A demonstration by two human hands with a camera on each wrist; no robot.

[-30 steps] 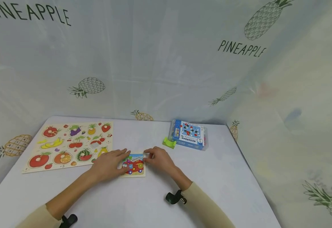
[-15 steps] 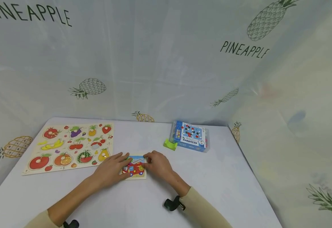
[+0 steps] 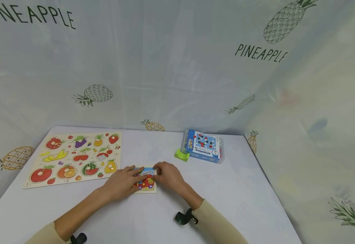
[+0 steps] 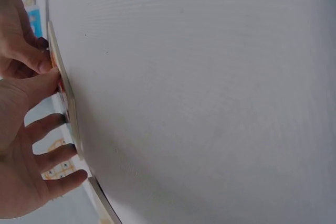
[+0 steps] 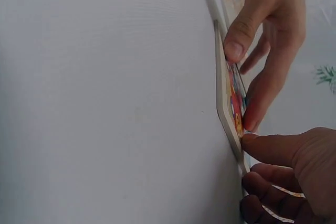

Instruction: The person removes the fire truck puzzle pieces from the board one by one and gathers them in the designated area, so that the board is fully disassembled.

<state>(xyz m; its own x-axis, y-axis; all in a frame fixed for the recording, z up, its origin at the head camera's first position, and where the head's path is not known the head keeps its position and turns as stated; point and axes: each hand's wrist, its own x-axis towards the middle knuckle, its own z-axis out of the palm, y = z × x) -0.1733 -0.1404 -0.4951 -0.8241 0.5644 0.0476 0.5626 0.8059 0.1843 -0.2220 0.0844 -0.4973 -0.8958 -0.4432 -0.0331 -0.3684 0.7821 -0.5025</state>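
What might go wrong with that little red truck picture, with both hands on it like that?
The right hand is at the edge of the truck board, so a hard tug there might slide or tip it.

The left hand covers part of the picture, so something under it could get nudged without anyone seeing.

The fruit board lies right by the left hand, so a quick move could bump it.

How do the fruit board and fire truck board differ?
The fruit board is larger than the fire truck board. The fruit board has many pictures; the fire truck board, mainly one. The left hand partly covers the fire truck board; the fruit board is almost fully visible. Both are flat and colourful.
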